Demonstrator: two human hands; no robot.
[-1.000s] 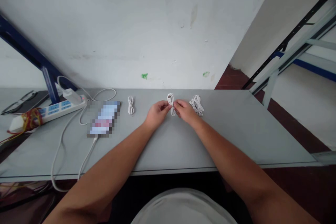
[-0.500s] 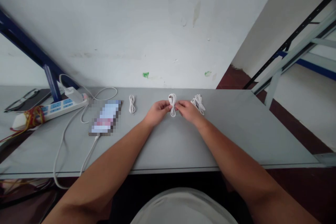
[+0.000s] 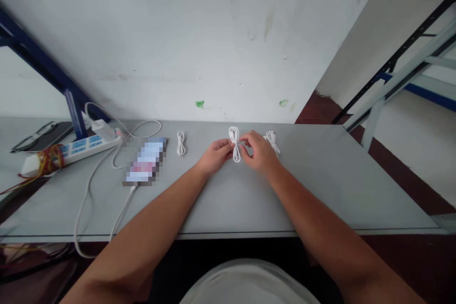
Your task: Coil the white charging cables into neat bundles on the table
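A white charging cable [image 3: 234, 136], coiled and cinched at its middle into a figure-eight bundle, stands between my hands over the table. My left hand [image 3: 216, 156] pinches it at the waist from the left. Close on its right side is my right hand [image 3: 261, 152], with thumb and index finger apart and their tips at the cable's edge; whether they touch it I cannot tell. Behind the right hand lie more bundled white cables [image 3: 271, 137], partly covered by it. Another white cable bundle [image 3: 181, 144] rests on the table to the left.
On the grey table [image 3: 235, 204], a phone [image 3: 146, 160] with a blurred screen has a white cord plugged in. Further left are a power strip [image 3: 78, 149] with a white charger [image 3: 102, 129] and a dark flat item [image 3: 46, 135]. The wall [image 3: 213, 47] rises behind.
My right hand has loosened from the cable's middle, its thumb and index finger now spread. My left hand keeps its pinch. The view has shifted slightly.
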